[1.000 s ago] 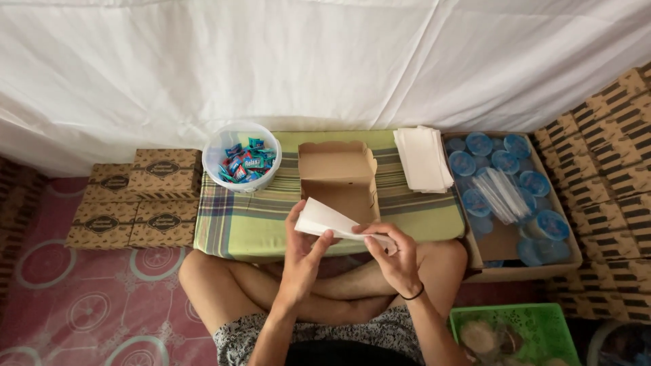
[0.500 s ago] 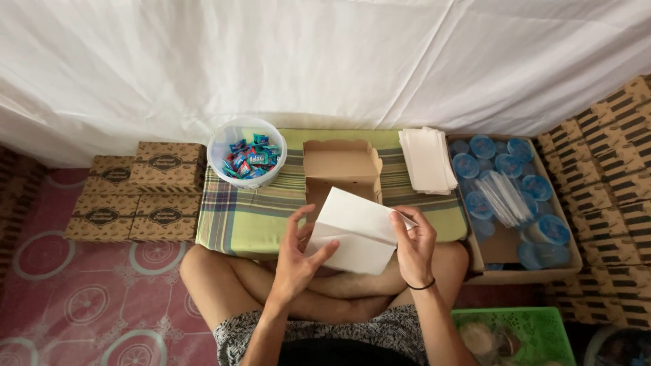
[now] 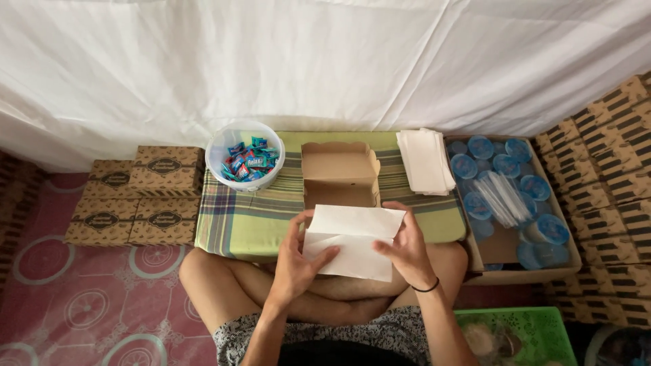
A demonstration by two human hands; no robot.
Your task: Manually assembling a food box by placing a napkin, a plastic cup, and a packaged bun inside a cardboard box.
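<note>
Both hands up over the crossed legs, sharing one white paper sheet [image 3: 352,240] between them. Left hand [image 3: 298,261] at the sheet's left edge, thumb laid across the front of the lower panel, remaining fingers [image 3: 300,226] curled behind and only partly visible. Right hand [image 3: 407,247] at the right edge, thumb pressed on the front near the fold, fingers wrapped round the upper right corner. Neither hand spread wide: both closed in a light pinch on the paper, nothing else held.

Sheet folded or creased across the middle, upper panel tipped away, lower panel hanging toward the lap. Long axis running left to right, from one hand's fingertips to the other's, so held at both ends.

Just beyond the fingertips, straight ahead: an open brown cardboard box [image 3: 339,175] on the green plaid cloth [image 3: 251,217], lid flap standing up at the back, mouth facing up. Sheet's upper edge near the box's front wall; touching or just short of it, impossible to tell. Left hand slightly nearer the box's centre line than the right.

Ahead and left of the left fingers: a clear tub of wrapped candies [image 3: 245,156]. Ahead and right of the right fingers: a stack of white paper sheets [image 3: 425,159], then a carton of sealed water cups [image 3: 505,196] with a bundle of straws. Flat brown boxes [image 3: 135,196] stacked well off to the left.
</note>
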